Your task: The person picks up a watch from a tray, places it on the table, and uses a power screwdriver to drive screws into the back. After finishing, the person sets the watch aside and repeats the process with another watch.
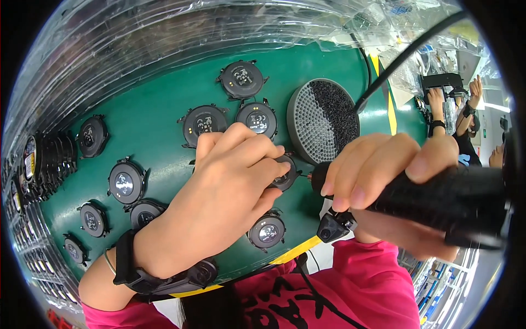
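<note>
My left hand (pixel 219 170) reaches over the green mat, fingers bent and closed on the edge of a round black smartwatch case (pixel 285 176), partly hidden beneath them. Wrapped in my right hand (pixel 378 170) is a thick black electric screwdriver (pixel 438 211), held almost level. Its thin tip points left, close to that case; whether they touch cannot be made out. Just beyond both hands stands a round grey screw tray (pixel 292 118), one side a grid of holes, the other full of small black pieces.
Several more smartwatch cases lie back up on the green mat (pixel 159 104), including one (pixel 243 78) at the far side. A row of stacked cases (pixel 49 162) stands at the left. Clear plastic trays (pixel 137 33) border the back. A black cable (pixel 411 57) arches at the right; other people work beyond.
</note>
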`<action>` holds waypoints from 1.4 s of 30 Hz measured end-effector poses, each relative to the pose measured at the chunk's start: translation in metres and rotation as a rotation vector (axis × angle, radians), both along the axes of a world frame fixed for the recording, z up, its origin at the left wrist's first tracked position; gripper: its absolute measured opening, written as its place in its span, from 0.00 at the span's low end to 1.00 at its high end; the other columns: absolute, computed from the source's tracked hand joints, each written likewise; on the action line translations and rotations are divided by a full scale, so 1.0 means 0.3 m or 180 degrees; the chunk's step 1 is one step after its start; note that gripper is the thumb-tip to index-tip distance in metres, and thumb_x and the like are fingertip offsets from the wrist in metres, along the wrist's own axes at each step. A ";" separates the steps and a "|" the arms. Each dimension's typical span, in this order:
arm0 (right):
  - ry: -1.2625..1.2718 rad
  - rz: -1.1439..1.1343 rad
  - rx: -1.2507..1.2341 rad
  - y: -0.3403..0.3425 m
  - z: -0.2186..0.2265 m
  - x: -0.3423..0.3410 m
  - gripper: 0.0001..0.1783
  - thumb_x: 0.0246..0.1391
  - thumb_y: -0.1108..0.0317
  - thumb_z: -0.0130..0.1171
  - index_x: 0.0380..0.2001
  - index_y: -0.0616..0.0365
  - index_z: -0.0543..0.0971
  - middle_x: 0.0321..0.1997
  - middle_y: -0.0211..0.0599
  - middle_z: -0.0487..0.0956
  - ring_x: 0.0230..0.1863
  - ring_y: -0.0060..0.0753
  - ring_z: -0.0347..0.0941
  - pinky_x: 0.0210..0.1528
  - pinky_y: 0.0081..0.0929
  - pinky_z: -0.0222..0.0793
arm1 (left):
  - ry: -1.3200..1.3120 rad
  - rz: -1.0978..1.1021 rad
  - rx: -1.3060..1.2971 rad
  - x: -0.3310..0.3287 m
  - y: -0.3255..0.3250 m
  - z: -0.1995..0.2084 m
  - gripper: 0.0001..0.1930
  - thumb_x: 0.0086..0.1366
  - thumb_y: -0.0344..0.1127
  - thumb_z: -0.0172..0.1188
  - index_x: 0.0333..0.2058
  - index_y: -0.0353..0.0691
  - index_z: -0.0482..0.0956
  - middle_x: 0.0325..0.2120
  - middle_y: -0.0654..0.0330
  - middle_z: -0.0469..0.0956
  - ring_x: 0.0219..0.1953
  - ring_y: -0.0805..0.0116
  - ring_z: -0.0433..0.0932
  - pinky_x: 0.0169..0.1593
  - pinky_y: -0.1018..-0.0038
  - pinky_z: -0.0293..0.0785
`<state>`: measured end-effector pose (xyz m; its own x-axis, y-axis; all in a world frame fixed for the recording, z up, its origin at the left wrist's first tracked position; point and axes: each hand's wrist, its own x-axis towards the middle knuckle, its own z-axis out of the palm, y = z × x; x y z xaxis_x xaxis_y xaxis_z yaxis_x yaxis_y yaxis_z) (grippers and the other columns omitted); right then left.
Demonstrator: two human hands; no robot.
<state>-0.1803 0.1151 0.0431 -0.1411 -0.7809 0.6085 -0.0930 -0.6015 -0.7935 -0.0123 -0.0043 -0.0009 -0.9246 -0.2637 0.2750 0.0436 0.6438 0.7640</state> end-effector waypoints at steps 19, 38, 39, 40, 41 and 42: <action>-0.0254 -0.0451 -0.0257 -0.017 -0.010 -0.128 0.50 0.44 0.19 0.51 0.45 0.59 0.63 0.23 0.40 0.73 0.17 0.34 0.73 0.20 0.33 0.74 | -0.0803 -0.1702 -0.0596 0.019 0.027 0.102 0.17 0.52 0.27 0.60 0.43 0.40 0.79 0.52 0.58 0.72 0.54 0.58 0.70 0.51 0.67 0.70; -0.0225 -0.0444 -0.0219 -0.008 -0.007 -0.113 0.45 0.47 0.24 0.54 0.46 0.57 0.64 0.25 0.39 0.74 0.18 0.34 0.73 0.18 0.33 0.74 | -0.0297 -0.0660 -0.0262 0.012 0.046 0.035 0.22 0.48 0.25 0.68 0.45 0.36 0.78 0.49 0.51 0.73 0.43 0.52 0.74 0.45 0.63 0.76; -0.0226 -0.0368 -0.0299 -0.008 -0.007 -0.115 0.45 0.47 0.25 0.55 0.46 0.57 0.63 0.26 0.39 0.74 0.18 0.34 0.73 0.18 0.33 0.74 | -0.0314 -0.0644 -0.0253 0.013 0.045 0.035 0.22 0.48 0.26 0.68 0.45 0.36 0.78 0.49 0.52 0.73 0.42 0.52 0.74 0.44 0.63 0.75; -0.0233 -0.0352 -0.0295 -0.006 0.000 -0.109 0.45 0.47 0.25 0.55 0.46 0.57 0.63 0.26 0.39 0.74 0.18 0.34 0.73 0.18 0.33 0.74 | -0.0320 -0.0628 -0.0248 0.014 0.045 0.034 0.22 0.48 0.26 0.68 0.45 0.36 0.78 0.49 0.52 0.73 0.42 0.52 0.74 0.44 0.63 0.75; -0.0420 -0.0325 -0.0302 0.000 0.013 -0.093 0.44 0.48 0.26 0.56 0.46 0.57 0.63 0.26 0.39 0.74 0.18 0.34 0.73 0.18 0.33 0.75 | -0.0335 -0.0625 -0.0235 0.015 0.045 0.034 0.22 0.48 0.26 0.69 0.45 0.36 0.78 0.48 0.52 0.73 0.42 0.52 0.74 0.44 0.64 0.75; -0.0593 -0.0308 -0.0307 0.012 0.029 -0.075 0.43 0.49 0.27 0.56 0.46 0.57 0.62 0.26 0.40 0.75 0.18 0.34 0.73 0.18 0.32 0.75 | -0.0334 -0.0632 -0.0222 0.013 0.046 0.034 0.22 0.48 0.26 0.69 0.45 0.36 0.78 0.48 0.52 0.73 0.41 0.53 0.74 0.43 0.64 0.75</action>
